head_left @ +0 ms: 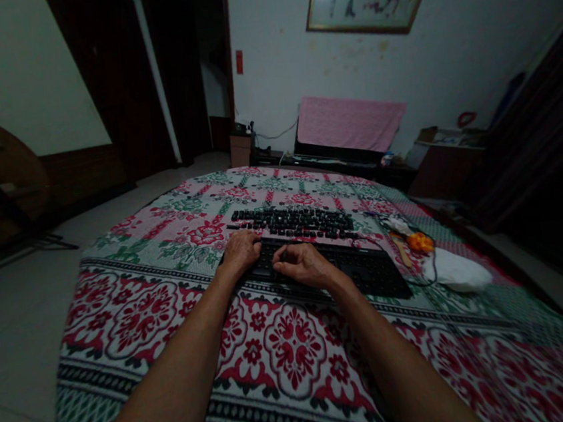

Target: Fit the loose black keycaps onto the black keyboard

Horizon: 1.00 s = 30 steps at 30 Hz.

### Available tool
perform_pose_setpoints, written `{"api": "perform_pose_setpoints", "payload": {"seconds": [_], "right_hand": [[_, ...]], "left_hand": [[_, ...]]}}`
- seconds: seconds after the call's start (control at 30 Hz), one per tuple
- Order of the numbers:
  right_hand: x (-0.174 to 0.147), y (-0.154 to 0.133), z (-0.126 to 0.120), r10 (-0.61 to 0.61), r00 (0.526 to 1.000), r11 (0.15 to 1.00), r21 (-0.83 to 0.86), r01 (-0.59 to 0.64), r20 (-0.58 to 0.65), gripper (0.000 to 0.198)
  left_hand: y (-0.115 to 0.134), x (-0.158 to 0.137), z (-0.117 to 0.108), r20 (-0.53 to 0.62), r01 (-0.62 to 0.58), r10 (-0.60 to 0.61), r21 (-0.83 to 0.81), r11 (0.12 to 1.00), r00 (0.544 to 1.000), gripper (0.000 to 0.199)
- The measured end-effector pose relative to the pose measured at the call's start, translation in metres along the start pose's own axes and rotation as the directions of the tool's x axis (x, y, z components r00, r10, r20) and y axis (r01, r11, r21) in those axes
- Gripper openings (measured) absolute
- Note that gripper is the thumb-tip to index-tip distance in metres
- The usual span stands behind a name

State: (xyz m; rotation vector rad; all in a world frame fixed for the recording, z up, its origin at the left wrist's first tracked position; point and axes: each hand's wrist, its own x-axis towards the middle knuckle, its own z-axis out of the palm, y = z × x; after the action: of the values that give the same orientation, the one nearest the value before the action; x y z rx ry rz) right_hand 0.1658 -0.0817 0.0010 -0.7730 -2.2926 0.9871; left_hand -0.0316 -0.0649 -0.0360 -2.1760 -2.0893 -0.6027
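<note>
A black computer keyboard lies on the patterned cloth in front of me, its left part partly hidden by my hands. My left hand is closed over the keyboard's left end, fingers on its upper edge. Over the left-middle of the keyboard, my right hand is curled in a pinch; something small and dark may be at the fingertips, too dim to name. Just beyond the keyboard, loose black keycaps lie in several rows. The keyboard's cable curves off to the right.
A red, white and green patterned cloth covers the surface. To the right lie a wooden-handled tool, an orange item and a white bag or cloth. Beyond, a pink towel drapes over a screen-like object by the wall.
</note>
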Motion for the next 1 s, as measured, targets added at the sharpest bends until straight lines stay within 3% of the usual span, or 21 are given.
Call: {"api": "perform_pose_setpoints", "payload": {"seconds": [0.3, 0.73, 0.87, 1.0], "right_hand": [[0.012, 0.01, 0.002, -0.054, 0.997, 0.992, -0.12, 0.048, -0.052, 0.012], [0.007, -0.012, -0.002, -0.103, 0.995, 0.971, -0.218, 0.102, 0.005, 0.008], [0.011, -0.002, -0.002, -0.065, 0.998, 0.989, -0.132, 0.064, -0.004, 0.008], [0.021, 0.014, -0.005, 0.075, 0.995, 0.977, 0.194, -0.085, 0.058, 0.012]], "left_hand": [[0.003, -0.002, -0.003, 0.023, 0.02, -0.02, 0.009, 1.0, 1.0, 0.033], [0.004, -0.004, -0.001, -0.038, 0.033, -0.034, -0.033, 0.999, 0.999, 0.031], [0.005, -0.006, -0.001, -0.049, 0.023, -0.025, -0.039, 0.999, 0.998, 0.03], [0.005, -0.005, 0.0, -0.043, 0.029, -0.029, -0.015, 0.999, 0.999, 0.031]]}}
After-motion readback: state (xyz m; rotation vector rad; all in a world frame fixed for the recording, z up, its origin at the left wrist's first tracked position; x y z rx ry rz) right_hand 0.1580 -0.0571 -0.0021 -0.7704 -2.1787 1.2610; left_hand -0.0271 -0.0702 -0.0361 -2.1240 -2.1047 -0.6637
